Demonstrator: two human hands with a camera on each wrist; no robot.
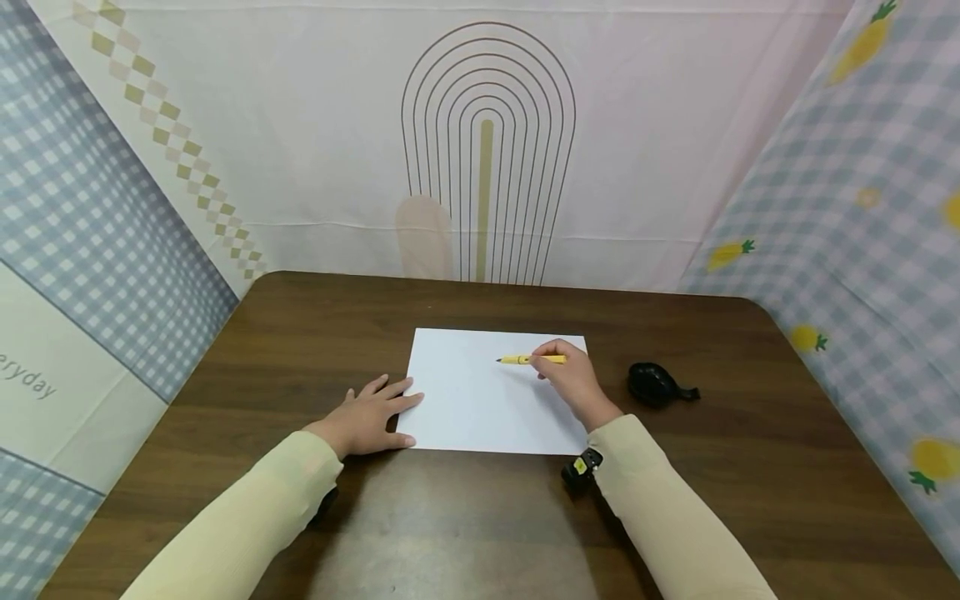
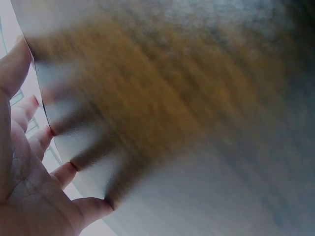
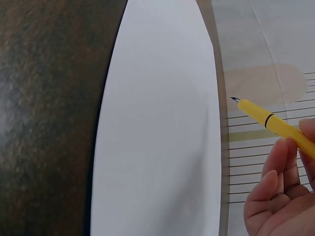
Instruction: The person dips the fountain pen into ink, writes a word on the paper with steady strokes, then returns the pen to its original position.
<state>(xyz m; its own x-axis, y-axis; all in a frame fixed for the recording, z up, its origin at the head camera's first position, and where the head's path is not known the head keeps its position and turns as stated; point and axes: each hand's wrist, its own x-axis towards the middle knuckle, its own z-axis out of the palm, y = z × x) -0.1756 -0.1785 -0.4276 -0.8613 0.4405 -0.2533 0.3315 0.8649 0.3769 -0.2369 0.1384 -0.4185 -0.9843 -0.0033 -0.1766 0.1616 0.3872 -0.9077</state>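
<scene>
The right hand (image 1: 573, 379) pinches a yellow pen (image 1: 516, 360), probably light, stiff and best held mid-barrel, over the far right of white paper (image 1: 465, 404), whose left edge the spread left hand (image 1: 366, 422) touches.

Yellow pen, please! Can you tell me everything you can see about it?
The yellow pen is slim, with a smooth, plastic-looking barrel and a thin black ring round it. Its pointed nib is uncovered and looks like dark, shiny metal. The person's right hand pinches the barrel, covering part of it. The pen is held up over the white paper, nib towards the person's left, and the nib isn't touching the sheet.
</scene>
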